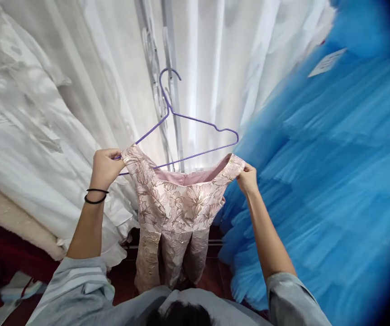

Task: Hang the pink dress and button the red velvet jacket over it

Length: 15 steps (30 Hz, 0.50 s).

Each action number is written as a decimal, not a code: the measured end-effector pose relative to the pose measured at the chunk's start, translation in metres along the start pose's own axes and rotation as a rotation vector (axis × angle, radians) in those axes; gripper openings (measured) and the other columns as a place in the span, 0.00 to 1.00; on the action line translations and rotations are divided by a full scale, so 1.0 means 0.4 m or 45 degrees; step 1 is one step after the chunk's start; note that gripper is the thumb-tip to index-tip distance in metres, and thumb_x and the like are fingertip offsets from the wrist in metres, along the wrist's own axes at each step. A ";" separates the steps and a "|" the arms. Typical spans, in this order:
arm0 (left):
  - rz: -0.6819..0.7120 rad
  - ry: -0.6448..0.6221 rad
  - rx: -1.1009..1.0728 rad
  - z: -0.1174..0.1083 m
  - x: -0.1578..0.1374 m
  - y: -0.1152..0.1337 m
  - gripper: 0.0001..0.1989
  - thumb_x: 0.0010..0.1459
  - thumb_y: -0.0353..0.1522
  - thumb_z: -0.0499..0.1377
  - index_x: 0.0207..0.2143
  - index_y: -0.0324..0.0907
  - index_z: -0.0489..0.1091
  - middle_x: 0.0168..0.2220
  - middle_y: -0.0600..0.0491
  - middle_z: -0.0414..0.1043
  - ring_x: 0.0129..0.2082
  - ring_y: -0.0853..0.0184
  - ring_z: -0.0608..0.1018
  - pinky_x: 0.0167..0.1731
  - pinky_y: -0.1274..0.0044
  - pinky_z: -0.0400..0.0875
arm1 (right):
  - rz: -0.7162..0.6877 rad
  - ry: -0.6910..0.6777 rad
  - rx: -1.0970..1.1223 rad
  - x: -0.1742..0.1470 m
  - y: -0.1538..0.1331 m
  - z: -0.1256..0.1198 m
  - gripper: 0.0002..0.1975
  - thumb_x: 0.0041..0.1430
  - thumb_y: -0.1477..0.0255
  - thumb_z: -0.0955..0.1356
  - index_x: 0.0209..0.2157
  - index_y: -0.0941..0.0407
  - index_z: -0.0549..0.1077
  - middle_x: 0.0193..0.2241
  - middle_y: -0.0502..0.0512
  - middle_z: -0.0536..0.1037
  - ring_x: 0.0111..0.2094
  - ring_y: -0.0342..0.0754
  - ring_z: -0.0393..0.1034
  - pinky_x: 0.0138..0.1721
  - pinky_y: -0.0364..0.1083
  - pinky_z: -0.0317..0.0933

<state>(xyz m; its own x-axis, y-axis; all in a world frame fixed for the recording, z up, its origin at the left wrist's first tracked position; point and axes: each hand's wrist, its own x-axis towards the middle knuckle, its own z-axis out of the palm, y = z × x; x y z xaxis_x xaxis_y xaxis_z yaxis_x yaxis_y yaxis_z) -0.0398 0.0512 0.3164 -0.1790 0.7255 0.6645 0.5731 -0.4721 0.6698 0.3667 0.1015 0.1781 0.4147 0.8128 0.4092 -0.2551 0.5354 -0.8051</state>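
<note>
A pink floral brocade dress (pixel 178 203) hangs down in front of me, its neckline spread wide between my hands. My left hand (pixel 106 166), with two black bands at the wrist, is closed on one shoulder of the dress and the end of a purple hanger (pixel 195 120). The other shoulder is pinched in my right hand (pixel 248 178). On the left the hanger passes into the dress shoulder; its right end sticks out free above the neckline. The hanger's hook points up and is in front of the white curtain.
White gowns (pixel 18 99) hang at the left, and a large blue tulle gown (pixel 334 167) with a white tag (pixel 327 62) fills the right. Behind the hanger are white drapes (pixel 208 54) and a metal pole. Dark red cloth (pixel 8 244) lies low at the left.
</note>
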 end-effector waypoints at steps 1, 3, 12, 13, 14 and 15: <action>0.001 0.002 0.010 0.002 0.003 -0.006 0.11 0.38 0.32 0.65 0.13 0.37 0.67 0.14 0.59 0.55 0.19 0.76 0.58 0.18 0.82 0.49 | 0.023 0.026 0.048 0.009 0.010 -0.006 0.12 0.31 0.73 0.75 0.24 0.56 0.76 0.24 0.45 0.78 0.27 0.43 0.71 0.31 0.42 0.66; -0.020 0.008 0.005 0.006 0.010 -0.017 0.09 0.37 0.32 0.66 0.16 0.36 0.70 0.15 0.59 0.59 0.19 0.76 0.61 0.19 0.82 0.52 | 0.032 0.042 0.126 0.025 0.022 -0.014 0.14 0.32 0.71 0.76 0.27 0.56 0.77 0.28 0.47 0.80 0.30 0.43 0.72 0.33 0.42 0.67; -0.032 0.106 0.026 0.004 0.023 -0.022 0.08 0.34 0.32 0.66 0.17 0.35 0.72 0.15 0.58 0.62 0.18 0.75 0.61 0.17 0.83 0.51 | -0.161 -0.042 0.072 0.122 -0.059 0.001 0.16 0.35 0.66 0.77 0.31 0.54 0.78 0.35 0.50 0.81 0.36 0.46 0.75 0.40 0.45 0.70; -0.026 0.103 0.036 0.003 0.024 -0.022 0.08 0.34 0.32 0.66 0.17 0.35 0.72 0.15 0.59 0.62 0.18 0.76 0.61 0.17 0.83 0.51 | -0.205 -0.037 0.048 0.140 -0.073 0.005 0.15 0.36 0.66 0.77 0.30 0.54 0.78 0.34 0.49 0.81 0.36 0.46 0.74 0.39 0.45 0.69; -0.024 0.101 0.042 0.003 0.025 -0.021 0.08 0.35 0.32 0.66 0.17 0.35 0.72 0.14 0.59 0.61 0.18 0.76 0.60 0.17 0.83 0.50 | -0.245 -0.037 0.016 0.159 -0.086 0.010 0.15 0.36 0.65 0.77 0.29 0.54 0.78 0.34 0.48 0.81 0.35 0.45 0.74 0.39 0.45 0.69; -0.024 0.104 0.045 0.002 0.027 -0.021 0.09 0.35 0.32 0.66 0.17 0.35 0.71 0.14 0.59 0.61 0.18 0.76 0.60 0.17 0.83 0.50 | -0.278 -0.047 -0.027 0.178 -0.100 0.015 0.14 0.36 0.64 0.77 0.28 0.54 0.77 0.32 0.48 0.80 0.34 0.45 0.73 0.38 0.45 0.69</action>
<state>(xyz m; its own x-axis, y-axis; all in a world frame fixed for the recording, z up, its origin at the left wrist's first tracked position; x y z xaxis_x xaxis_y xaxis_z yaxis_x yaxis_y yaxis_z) -0.0457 0.0632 0.3176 -0.2538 0.6901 0.6778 0.5968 -0.4397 0.6712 0.4012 0.1395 0.2419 0.4254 0.6864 0.5899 -0.1443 0.6949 -0.7045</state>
